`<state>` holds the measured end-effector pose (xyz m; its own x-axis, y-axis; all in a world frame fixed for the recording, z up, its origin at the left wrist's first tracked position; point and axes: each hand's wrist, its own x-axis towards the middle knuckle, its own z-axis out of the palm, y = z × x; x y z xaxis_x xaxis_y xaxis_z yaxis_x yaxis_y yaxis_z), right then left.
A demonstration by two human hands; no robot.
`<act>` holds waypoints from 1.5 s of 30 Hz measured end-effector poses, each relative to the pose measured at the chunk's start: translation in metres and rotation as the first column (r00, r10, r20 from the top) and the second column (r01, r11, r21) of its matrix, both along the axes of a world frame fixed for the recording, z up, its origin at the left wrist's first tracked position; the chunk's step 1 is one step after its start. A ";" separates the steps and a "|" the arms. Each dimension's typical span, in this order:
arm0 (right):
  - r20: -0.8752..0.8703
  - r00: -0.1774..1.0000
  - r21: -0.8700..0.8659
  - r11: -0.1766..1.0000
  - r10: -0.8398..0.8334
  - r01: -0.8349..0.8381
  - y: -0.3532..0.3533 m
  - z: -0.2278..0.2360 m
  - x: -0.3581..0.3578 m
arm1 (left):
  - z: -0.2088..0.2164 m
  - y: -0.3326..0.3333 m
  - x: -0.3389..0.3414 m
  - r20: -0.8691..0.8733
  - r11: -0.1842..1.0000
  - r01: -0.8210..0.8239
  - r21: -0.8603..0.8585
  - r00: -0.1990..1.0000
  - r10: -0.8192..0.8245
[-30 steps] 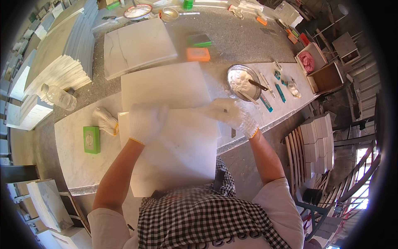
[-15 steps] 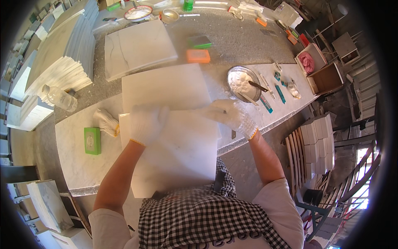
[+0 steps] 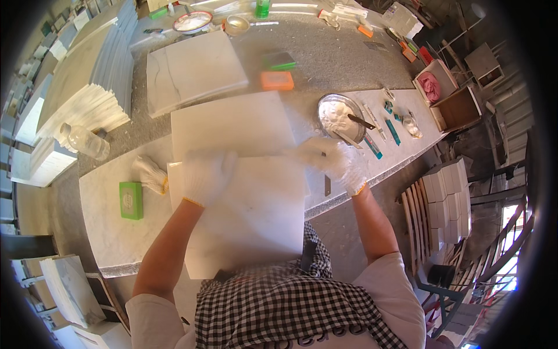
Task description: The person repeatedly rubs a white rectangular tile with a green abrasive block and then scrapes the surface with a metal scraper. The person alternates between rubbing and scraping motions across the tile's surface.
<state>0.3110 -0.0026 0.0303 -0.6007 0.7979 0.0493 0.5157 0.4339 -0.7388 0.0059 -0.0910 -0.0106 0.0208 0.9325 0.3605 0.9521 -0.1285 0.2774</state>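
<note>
Both hands wear white knit gloves. My left hand (image 3: 208, 175) rests at the upper left of a pale stone slab (image 3: 250, 215), across its far edge; glare hides how its fingers lie. A second white slab (image 3: 232, 119) extends from beneath that edge. Beyond the near slab's right side is my right hand (image 3: 337, 163), smeared by motion, so its fingers and anything in them cannot be made out. A narrow metal strip (image 3: 327, 186) shows just below it. Close to this hand, a metal bowl (image 3: 340, 116) contains white paste and a dark-handled spreader (image 3: 361, 121).
Left of the slabs lie a loose glove (image 3: 150, 174) and a green box (image 3: 131, 200). A clear plastic jug (image 3: 85, 141) stands near stacked slabs (image 3: 87, 75). Behind are a veined slab (image 3: 195, 70) and an orange block (image 3: 276, 81). Teal tubes (image 3: 393, 132) lie right of the bowl.
My right hand has shifted to the right, away from the near slab's edge. The left hand stays almost where it was on the slab.
</note>
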 end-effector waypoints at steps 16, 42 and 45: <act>0.259 0.805 0.307 0.836 -0.533 0.454 0.116 -0.068 0.081 | -0.008 0.002 0.000 -0.012 0.996 0.025 0.089 1.000 -0.024; 0.111 0.782 0.119 0.790 -0.613 0.602 0.047 -0.067 0.115 | -0.001 0.003 0.002 0.031 0.998 -0.035 -0.054 0.999 0.036; 0.083 0.776 0.049 0.781 -0.625 0.623 0.056 -0.078 0.119 | -0.003 0.003 0.002 0.031 0.999 -0.025 -0.025 0.999 0.026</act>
